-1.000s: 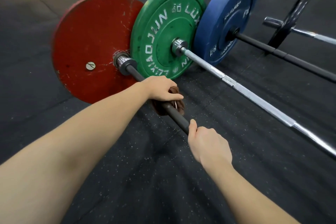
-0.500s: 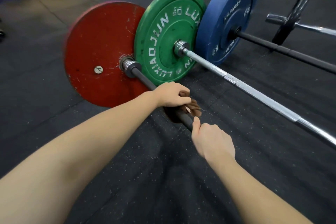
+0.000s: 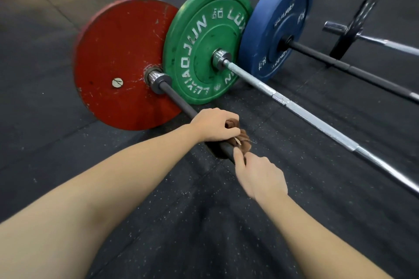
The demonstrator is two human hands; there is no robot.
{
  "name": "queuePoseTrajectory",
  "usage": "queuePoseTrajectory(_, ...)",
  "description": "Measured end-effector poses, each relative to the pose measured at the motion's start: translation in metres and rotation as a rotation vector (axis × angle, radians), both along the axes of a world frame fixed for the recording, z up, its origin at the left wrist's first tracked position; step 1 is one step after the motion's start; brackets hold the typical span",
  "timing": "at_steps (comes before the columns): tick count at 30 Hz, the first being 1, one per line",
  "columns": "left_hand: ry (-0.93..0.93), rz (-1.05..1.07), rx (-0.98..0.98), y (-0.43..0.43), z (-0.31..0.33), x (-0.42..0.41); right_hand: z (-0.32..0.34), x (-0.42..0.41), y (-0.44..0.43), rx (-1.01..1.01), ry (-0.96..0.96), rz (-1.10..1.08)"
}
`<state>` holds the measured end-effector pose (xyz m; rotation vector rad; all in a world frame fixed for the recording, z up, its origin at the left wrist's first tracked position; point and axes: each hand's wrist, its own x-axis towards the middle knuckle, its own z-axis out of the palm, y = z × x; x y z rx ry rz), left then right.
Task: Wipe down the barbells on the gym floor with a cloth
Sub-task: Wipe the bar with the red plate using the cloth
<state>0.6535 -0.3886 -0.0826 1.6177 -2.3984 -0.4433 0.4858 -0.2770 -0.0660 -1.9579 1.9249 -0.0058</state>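
Where the bar runs off to the red plate, the cloth is clamped round it by the left hand, with the bar seemingly gripped just behind by the right hand.

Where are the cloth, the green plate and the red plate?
cloth (image 3: 246, 142), head view, its brown bunched fold.
green plate (image 3: 204, 38), head view, its lettered face.
red plate (image 3: 118, 52), head view, its scuffed face.
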Motion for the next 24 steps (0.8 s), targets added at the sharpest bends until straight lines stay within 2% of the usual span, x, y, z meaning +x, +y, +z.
queuePoseTrajectory(4, -0.049, 0.009, -0.005, 0.000, -0.001, 0.000, 0.008, -0.041, 0.029, 0.118, 0.128, 0.101)
queuePoseTrajectory(7, -0.073, 0.037, 0.038, 0.000, 0.001, -0.001, 0.010, -0.086, 0.057, 0.213, 0.252, 0.035)
queuePoseTrajectory(10, -0.126, 0.072, 0.074, 0.002, 0.005, -0.006, 0.008, -0.102, 0.072, 0.237, 0.132, -0.084)
queuePoseTrajectory(14, -0.183, 0.131, 0.132, 0.014, 0.015, -0.028, 0.006, -0.101, 0.073, 0.199, 0.102, -0.077)
queuePoseTrajectory(19, -0.190, 0.088, 0.237, 0.044, 0.027, -0.073, 0.008, -0.108, 0.074, 0.162, 0.040, -0.059)
queuePoseTrajectory(24, -0.322, -0.018, 0.349, 0.064, 0.052, -0.105, 0.011, -0.112, 0.079, 0.131, -0.009, -0.031)
